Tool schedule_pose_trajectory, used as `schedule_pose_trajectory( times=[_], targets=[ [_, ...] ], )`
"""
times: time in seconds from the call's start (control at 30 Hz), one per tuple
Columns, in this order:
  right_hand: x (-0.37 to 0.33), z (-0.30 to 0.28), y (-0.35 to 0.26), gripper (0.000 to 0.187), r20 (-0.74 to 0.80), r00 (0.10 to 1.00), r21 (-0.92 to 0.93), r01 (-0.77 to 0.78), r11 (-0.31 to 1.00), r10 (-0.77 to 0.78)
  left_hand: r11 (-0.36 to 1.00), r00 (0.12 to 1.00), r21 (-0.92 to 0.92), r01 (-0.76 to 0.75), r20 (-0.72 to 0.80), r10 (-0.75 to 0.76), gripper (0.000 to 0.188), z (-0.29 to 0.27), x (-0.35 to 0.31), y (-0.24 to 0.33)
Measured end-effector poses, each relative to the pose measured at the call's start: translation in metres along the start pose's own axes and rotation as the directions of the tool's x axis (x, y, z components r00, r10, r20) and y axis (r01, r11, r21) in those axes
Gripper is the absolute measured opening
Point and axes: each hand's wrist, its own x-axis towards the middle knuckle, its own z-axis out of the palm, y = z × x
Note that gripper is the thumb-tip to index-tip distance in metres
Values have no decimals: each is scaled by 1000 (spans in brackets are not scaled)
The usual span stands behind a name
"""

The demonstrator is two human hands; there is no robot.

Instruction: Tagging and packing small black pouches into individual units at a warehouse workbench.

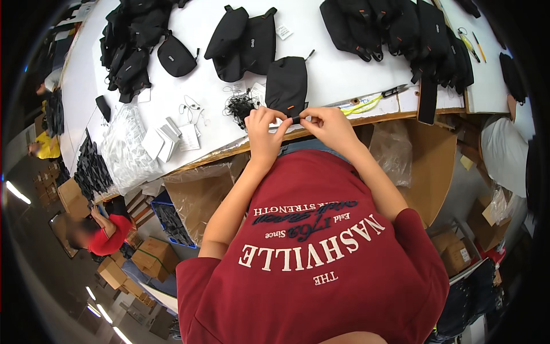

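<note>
A black fabric pouch (286,83) with a small orange tab lies on the white table, its near end at the table's front edge. My left hand (264,133) pinches the left side of a short black strap at that end. From the other side my right hand (331,127) pinches the same strap, thumb and fingertips together. Just left of my left hand sits a tangle of thin black cords (240,108). Beyond the pouch lie more black pouches (243,46), with a white tag beside them.
Piles of black pouches (129,51) cover the far left and far right (395,28). White cards (166,140) and a clear plastic bag (127,146) lie left. Scissors (394,90) and yellow cord (364,106) are at right. A person in red (109,235) is at lower left.
</note>
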Motion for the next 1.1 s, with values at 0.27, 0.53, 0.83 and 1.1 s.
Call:
schedule_pose_trajectory(
  times=[0.27, 0.53, 0.83, 1.1],
  targets=[
    [10, 0, -10, 17, -19, 989, -54, 144, 988, -145, 815, 959, -506, 283, 162, -233, 13, -10, 8, 8],
    [4, -36, -19, 9, -2, 998, 714, 51, 698, -70, 489, 929, -821, 294, 125, -348, 9, -44, 20, 29],
    [8, -47, -56, 11, 13, 997, 771, 41, 635, -80, 540, 947, -779, 318, 231, -223, 8, -54, 39, 65],
    [7, -40, -61, 13, -87, 978, 712, 194, 675, -189, 720, 980, -672, 175, 186, -64, 13, -50, 46, 73]
  ],
)
